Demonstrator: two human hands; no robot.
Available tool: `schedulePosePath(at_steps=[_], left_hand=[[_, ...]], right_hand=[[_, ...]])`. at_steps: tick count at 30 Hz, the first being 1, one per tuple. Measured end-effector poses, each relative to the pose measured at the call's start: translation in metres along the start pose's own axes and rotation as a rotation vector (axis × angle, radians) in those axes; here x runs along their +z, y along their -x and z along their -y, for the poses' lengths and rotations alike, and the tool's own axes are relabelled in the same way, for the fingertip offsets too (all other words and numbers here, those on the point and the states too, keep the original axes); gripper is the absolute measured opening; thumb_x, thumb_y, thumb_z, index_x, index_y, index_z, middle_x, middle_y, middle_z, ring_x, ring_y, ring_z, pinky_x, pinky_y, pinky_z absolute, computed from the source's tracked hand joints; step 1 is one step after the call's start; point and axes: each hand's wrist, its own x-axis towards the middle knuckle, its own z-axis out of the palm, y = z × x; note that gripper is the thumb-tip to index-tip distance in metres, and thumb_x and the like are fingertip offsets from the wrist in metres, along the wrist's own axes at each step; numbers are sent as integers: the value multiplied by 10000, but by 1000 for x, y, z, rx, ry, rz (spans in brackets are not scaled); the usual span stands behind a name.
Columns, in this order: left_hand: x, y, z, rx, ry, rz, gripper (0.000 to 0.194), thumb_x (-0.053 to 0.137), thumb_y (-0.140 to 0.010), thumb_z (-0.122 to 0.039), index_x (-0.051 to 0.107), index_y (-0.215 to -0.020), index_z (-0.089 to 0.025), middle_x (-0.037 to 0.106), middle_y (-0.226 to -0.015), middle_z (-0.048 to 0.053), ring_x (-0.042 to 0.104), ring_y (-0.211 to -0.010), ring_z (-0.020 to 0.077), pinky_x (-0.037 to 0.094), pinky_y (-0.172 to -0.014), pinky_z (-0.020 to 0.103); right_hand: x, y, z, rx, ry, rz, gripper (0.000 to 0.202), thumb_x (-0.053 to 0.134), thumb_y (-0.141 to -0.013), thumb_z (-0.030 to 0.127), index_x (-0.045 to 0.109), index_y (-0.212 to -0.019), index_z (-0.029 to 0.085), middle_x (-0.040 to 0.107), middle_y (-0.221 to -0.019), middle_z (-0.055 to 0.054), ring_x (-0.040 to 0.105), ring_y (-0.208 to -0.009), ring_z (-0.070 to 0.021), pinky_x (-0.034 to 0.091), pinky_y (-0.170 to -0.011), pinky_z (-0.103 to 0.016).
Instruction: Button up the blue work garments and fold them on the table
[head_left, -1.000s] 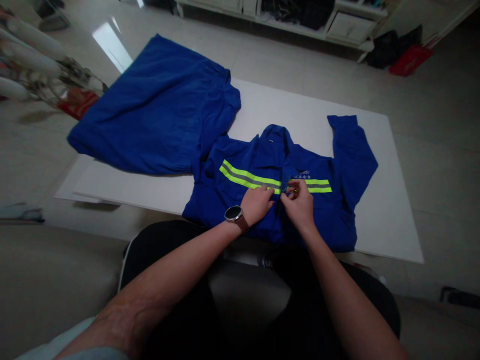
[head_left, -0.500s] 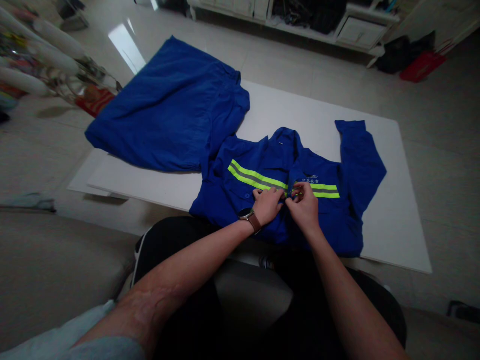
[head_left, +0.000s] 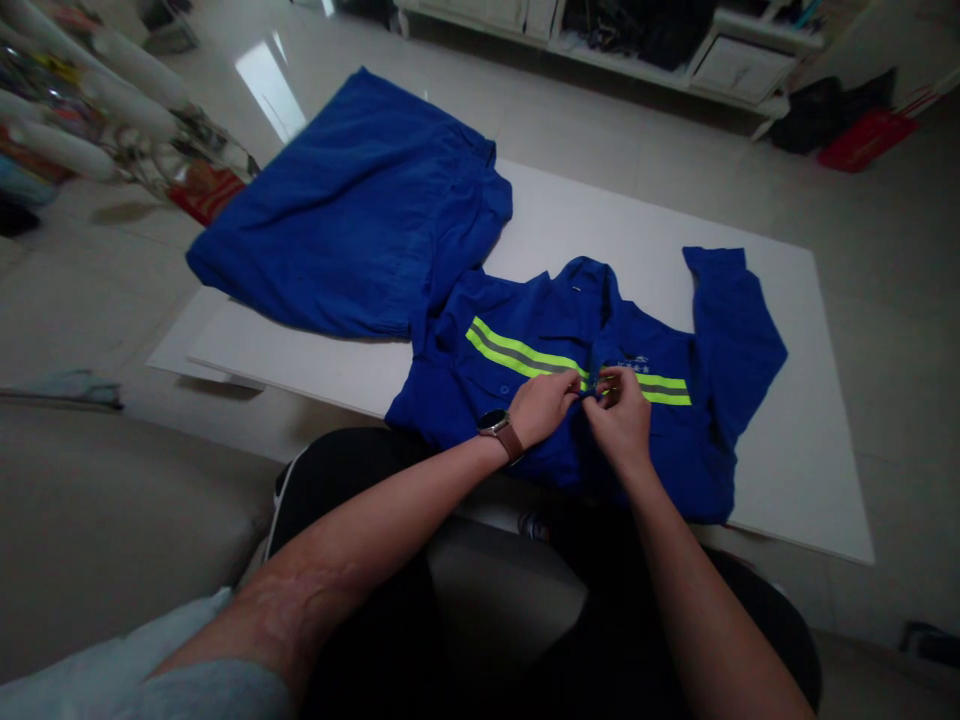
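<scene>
A blue work jacket (head_left: 517, 300) lies front up across the near side of the table, its collar pointing away from me. A yellow-green reflective strip (head_left: 517, 352) with a grey middle crosses its chest. At the front opening, my left hand (head_left: 546, 405), with a watch on the wrist, pinches the jacket's edge near the strip. My right hand (head_left: 624, 415) grips the opposite edge right beside it, fingers curled. Whether a button sits between the fingertips is too small to make out. One jacket sleeve (head_left: 735, 340) lies bent at the right.
A folded blue garment (head_left: 352, 210) covers the left part of the white table (head_left: 810, 430) and overhangs its edge. Beyond the floor stands a white cabinet (head_left: 739, 70). A red bag (head_left: 866, 140) is at the far right. The grey sofa (head_left: 112, 500) is at left.
The left hand's fingers have drawn together into a pinch at the jacket's front edge. Both hands stay close together there. The whole view has shifted slightly.
</scene>
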Motion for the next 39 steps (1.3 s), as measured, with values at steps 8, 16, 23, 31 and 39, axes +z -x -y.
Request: schedulePosePath(at_steps=[8, 16, 23, 31, 39], left_hand=[[7, -7, 12, -23, 259, -56, 145, 592, -885, -102, 679, -942, -203, 724, -836, 25, 683, -802, 186, 494, -777, 280], [15, -17, 20, -138, 639, -27, 103, 598, -820, -92, 680, -800, -151, 678, -733, 2, 615, -703, 128, 451, -692, 228], [19, -21, 19, -259, 977, -25, 120, 712, -799, -173, 602, -754, -156, 590, -625, -46, 533, -573, 87, 410, -605, 216], [18, -17, 13, -401, 1090, -98, 191, 758, -785, -128, 573, -744, -153, 578, -594, -52, 528, -533, 63, 392, -576, 206], [15, -17, 12, -419, 1122, -123, 173, 708, -750, -66, 569, -782, -163, 588, -588, -62, 524, -548, 69, 387, -601, 211]], right_hand=[[0, 1, 2, -34, -74, 130, 272, 669, -812, 360, 629, -1039, 215, 714, -870, -24, 604, -579, -152, 475, -588, -287], [-1, -4, -4, -138, -11, 133, 213, 629, -803, 275, 656, -1005, 214, 719, -838, -34, 653, -672, -196, 503, -654, -321], [-2, -2, -4, -184, 11, 74, 205, 639, -809, 249, 661, -1011, 222, 739, -902, -55, 698, -856, -241, 524, -758, -363], [-1, -2, -6, -175, -8, 83, 196, 635, -815, 237, 654, -1010, 224, 739, -885, -46, 709, -833, -239, 537, -767, -373], [-2, -1, 0, -212, 5, 59, 141, 642, -833, 255, 655, -971, 229, 725, -914, -54, 687, -854, -241, 531, -766, -372]])
